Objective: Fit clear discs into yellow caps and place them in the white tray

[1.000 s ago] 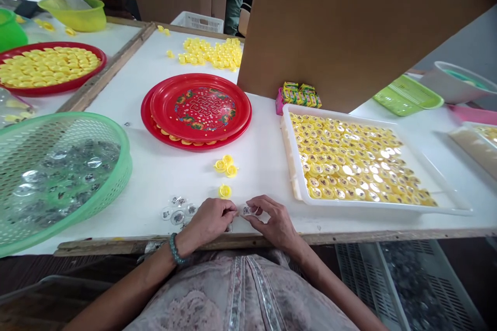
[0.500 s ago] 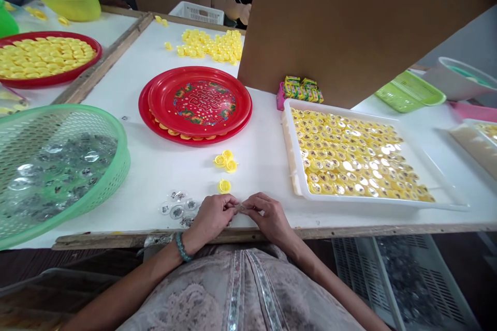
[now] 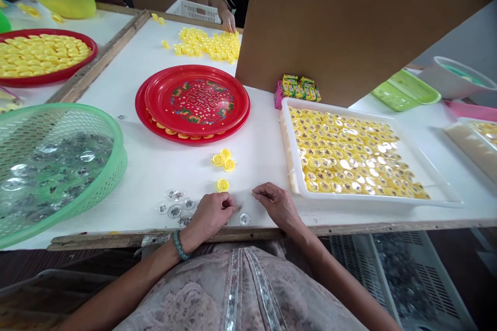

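Note:
My left hand (image 3: 215,212), with a beaded bracelet at its wrist, is closed in a pinch near the table's front edge. Something tiny shows at its fingertips, too small to name. A clear round disc (image 3: 244,219) lies on the table between my hands. To the right, my right hand (image 3: 276,206) hovers with fingers bunched; what they hold, if anything, is hidden. Several clear discs with dark prints (image 3: 174,211) lie left of my left hand. Just beyond it sits one yellow cup-like piece (image 3: 222,184), with three more yellow pieces (image 3: 224,159) behind.
Red trays (image 3: 202,101) are stacked mid-table. A green basket (image 3: 112,165) of discs stands left, a white tray (image 3: 289,160) of yellow pieces right. A cardboard panel (image 3: 330,26) rises behind. At the back, a person's hand (image 3: 229,23) touches a yellow pile (image 3: 221,46).
My right hand has moved away from my left, and a clear disc now shows on the table between them. The other person's hand at the back has come over the yellow pile.

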`<action>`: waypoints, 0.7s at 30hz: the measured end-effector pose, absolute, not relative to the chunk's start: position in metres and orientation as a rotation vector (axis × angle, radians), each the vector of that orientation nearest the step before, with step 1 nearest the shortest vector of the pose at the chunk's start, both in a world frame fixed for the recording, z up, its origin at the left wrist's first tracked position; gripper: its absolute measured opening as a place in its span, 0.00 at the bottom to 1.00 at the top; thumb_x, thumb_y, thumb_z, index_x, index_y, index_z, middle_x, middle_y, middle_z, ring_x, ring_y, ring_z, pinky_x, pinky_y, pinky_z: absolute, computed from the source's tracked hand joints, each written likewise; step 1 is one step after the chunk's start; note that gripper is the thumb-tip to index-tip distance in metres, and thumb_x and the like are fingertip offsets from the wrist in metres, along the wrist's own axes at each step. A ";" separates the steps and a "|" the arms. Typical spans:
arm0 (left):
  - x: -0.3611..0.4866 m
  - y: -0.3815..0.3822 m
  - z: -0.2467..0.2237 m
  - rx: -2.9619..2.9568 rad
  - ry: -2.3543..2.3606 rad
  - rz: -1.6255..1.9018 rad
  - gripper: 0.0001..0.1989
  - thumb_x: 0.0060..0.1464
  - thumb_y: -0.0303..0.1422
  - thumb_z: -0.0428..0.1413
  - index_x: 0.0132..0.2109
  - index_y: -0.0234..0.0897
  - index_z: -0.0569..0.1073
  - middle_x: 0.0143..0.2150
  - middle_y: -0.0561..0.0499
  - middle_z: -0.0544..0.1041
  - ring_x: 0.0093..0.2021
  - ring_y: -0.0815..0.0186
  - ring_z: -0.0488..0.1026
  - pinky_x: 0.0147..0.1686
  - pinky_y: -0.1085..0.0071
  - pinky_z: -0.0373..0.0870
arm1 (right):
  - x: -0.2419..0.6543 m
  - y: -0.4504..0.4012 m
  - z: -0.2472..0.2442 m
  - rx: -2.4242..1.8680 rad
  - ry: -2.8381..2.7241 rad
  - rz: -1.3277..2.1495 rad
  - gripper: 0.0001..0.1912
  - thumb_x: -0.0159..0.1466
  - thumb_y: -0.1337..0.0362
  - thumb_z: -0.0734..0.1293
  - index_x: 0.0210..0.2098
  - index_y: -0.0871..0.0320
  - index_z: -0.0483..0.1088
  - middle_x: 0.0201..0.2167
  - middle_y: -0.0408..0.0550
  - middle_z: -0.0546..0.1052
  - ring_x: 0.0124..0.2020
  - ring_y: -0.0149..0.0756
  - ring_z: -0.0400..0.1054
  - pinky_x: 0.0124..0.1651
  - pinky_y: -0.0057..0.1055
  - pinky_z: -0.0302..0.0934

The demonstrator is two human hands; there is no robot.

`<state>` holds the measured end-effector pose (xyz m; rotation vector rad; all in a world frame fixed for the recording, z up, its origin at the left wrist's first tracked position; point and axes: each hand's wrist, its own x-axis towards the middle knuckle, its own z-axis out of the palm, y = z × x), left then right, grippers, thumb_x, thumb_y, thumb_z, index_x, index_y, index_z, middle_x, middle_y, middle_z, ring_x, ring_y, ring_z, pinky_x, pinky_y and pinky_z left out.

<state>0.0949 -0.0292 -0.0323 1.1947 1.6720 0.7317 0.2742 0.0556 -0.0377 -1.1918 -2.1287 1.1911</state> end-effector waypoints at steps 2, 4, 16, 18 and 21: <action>0.096 -0.029 -0.034 1.108 1.635 0.788 0.07 0.47 0.35 0.54 0.26 0.38 0.70 0.19 0.56 0.69 0.20 0.68 0.66 0.22 0.73 0.59 | 0.276 0.050 -0.033 -1.140 -2.216 1.139 0.06 0.58 0.65 0.66 0.35 0.57 0.74 0.31 0.47 0.75 0.30 0.31 0.68 0.32 0.27 0.63; 0.097 -0.027 -0.035 1.003 1.566 0.865 0.07 0.48 0.36 0.54 0.27 0.38 0.69 0.19 0.56 0.68 0.20 0.69 0.65 0.21 0.74 0.60 | 0.275 0.043 -0.032 -1.089 -2.269 1.155 0.13 0.56 0.64 0.69 0.41 0.56 0.73 0.34 0.47 0.75 0.30 0.32 0.69 0.31 0.27 0.63; 0.095 -0.030 -0.015 0.544 1.160 1.242 0.12 0.43 0.33 0.62 0.36 0.35 0.70 0.32 0.51 0.78 0.36 0.65 0.74 0.42 0.67 0.69 | 0.246 0.031 -0.027 -0.925 -2.078 1.159 0.12 0.55 0.64 0.71 0.39 0.56 0.70 0.32 0.44 0.73 0.29 0.29 0.68 0.34 0.28 0.65; 0.094 -0.032 -0.015 0.541 1.179 1.230 0.12 0.43 0.33 0.62 0.37 0.35 0.72 0.34 0.49 0.79 0.36 0.64 0.75 0.43 0.66 0.69 | 0.245 0.031 -0.027 -0.915 -2.069 1.164 0.12 0.55 0.65 0.71 0.39 0.56 0.69 0.32 0.44 0.72 0.30 0.29 0.67 0.34 0.28 0.65; 0.091 -0.034 -0.020 0.596 1.263 1.218 0.11 0.45 0.34 0.61 0.37 0.34 0.75 0.36 0.47 0.79 0.38 0.63 0.74 0.44 0.67 0.68 | 0.243 0.029 -0.026 -0.899 -2.099 1.112 0.12 0.56 0.67 0.70 0.39 0.56 0.69 0.33 0.44 0.72 0.30 0.30 0.67 0.34 0.28 0.65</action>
